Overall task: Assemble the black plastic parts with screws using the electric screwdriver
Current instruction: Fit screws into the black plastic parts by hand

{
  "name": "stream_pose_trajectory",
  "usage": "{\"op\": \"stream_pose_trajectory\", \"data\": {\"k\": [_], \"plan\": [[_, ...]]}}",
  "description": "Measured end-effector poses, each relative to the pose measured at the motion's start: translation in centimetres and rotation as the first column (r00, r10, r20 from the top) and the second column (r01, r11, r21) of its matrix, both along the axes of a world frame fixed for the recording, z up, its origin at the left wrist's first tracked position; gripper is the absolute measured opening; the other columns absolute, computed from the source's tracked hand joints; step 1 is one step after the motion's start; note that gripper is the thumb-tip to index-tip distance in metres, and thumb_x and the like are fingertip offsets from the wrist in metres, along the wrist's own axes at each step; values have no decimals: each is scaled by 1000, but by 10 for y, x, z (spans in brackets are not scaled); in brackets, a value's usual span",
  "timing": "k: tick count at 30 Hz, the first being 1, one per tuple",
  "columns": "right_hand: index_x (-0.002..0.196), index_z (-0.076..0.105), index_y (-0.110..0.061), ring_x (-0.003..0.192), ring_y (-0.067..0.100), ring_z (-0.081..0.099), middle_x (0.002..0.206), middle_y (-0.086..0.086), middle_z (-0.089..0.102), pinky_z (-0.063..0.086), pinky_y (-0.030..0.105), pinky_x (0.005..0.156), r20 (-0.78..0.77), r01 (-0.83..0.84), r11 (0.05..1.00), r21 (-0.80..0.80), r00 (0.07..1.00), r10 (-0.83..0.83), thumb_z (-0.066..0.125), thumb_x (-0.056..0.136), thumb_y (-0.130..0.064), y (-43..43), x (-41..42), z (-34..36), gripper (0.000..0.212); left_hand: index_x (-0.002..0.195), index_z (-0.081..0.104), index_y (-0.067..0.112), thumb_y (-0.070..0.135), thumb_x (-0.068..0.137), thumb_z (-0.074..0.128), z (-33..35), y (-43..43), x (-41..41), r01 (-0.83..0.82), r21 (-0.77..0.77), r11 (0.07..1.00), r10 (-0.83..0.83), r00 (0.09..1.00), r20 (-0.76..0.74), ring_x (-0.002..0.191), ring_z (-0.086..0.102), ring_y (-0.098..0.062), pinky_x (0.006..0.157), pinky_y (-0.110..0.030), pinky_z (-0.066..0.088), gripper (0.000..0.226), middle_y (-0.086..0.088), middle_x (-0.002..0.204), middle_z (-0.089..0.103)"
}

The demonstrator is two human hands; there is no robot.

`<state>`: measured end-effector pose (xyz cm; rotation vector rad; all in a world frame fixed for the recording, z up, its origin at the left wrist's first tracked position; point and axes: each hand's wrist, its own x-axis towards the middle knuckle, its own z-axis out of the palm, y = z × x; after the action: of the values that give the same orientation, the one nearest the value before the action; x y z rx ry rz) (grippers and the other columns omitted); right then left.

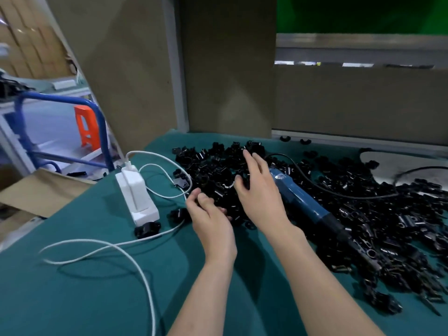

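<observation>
Toward the far edge of the bench, the right hand spreads relaxed fingers over heaped black parts; the left hand curls its fingers, grasp unclear. Beside them lies a blue screwdriver.

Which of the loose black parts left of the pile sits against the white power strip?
The part at the near end of the power strip; the others lie nearer the pile.

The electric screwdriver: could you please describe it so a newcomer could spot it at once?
On the green table lies a heap of black parts. The screwdriver lies slanted across that heap beside the right hand; it alone is long and blue.
</observation>
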<state>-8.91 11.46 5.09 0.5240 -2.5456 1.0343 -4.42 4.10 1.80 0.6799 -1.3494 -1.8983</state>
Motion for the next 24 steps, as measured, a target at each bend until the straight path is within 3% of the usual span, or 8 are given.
{"op": "stream_pose_trajectory", "data": {"k": [3, 5, 10, 12, 14, 17, 20, 24], "plan": [[164, 17, -24, 150, 27, 32, 168, 8, 25, 32, 41, 118, 103, -43, 997, 64, 994, 36, 47, 107, -33, -17, -17, -5, 65, 116, 53, 26, 29, 109, 33, -1, 0, -1, 3, -19, 1000, -3, 1000, 6, 56, 53, -7, 56, -30, 49, 21, 1, 93, 59], [163, 22, -21, 141, 28, 44, 160, 10, 40, 33, 44, 118, 163, -70, 981, 181, 986, 40, 46, 108, -34, -25, -27, -9, 61, 117, 55, 25, 30, 109, 33, -2, 0, -2, 5, -34, 999, -5, 1000, 4, 59, 54, -11, 62, -38, 50, 23, 1, 92, 60], [130, 60, -20, 118, 23, 57, 132, 1, 57, 45, 37, 98, 79, -48, 991, 122, 996, 38, 56, 104, -27, -25, -35, -8, 27, 120, 55, 23, 31, 109, 33, -2, 0, -2, 1, -92, 996, 2, 999, 39, 83, 64, -21, 78, -47, 54, 27, -6, 105, 63], [125, 58, -19, 116, 22, 56, 132, -1, 53, 44, 35, 92, 93, -101, 985, 141, 992, 89, 57, 104, -28, -23, -33, -10, 23, 121, 56, 22, 30, 109, 33, -1, 1, 0, 9, -112, 994, -4, 999, 44, 83, 64, -24, 82, -52, 53, 27, -6, 105, 62], [122, 55, -20, 109, 20, 58, 126, -3, 57, 42, 33, 82, 54, -86, 993, 85, 995, 81, 54, 106, -29, -20, -29, -8, 19, 115, 55, 24, 29, 109, 32, 1, 2, 1, 1, -113, 994, 3, 1000, 27, 62, 57, -12, 74, -50, 52, 24, -2, 96, 60], [113, 47, -26, 81, 4, 60, 95, -10, 63, 41, 21, 65, -9, -14, 968, -249, 1000, 12, 48, 108, -33, -5, -21, 11, 8, 110, 56, 30, 31, 109, 32, 4, 4, 3, 11, -145, 989, -10, 1000, 12, 70, 59, -18, 74, -48, 51, 24, 0, 94, 60], [112, 46, -28, 81, -5, 65, 102, -7, 63, 52, 23, 77, 132, 20, 772, -635, 988, 83, 47, 109, -34, 18, -6, 34, 7, 108, 59, 37, 38, 108, 31, 3, 10, 11, 77, -219, 973, -85, 996, -25, 89, 61, -23, 80, -43, 51, 27, 4, 95, 64], [119, 55, -12, 99, 29, 74, 115, 18, 68, 62, 35, 85, 298, 129, 356, -925, 829, 473, 47, 107, -8, 55, 38, 37, 14, 103, 69, 33, 55, 99, 33, 8, 26, 22, 240, -157, 958, -251, 966, -56, 62, 58, -2, 58, -18, 48, 42, 11, 72, 67]]}}
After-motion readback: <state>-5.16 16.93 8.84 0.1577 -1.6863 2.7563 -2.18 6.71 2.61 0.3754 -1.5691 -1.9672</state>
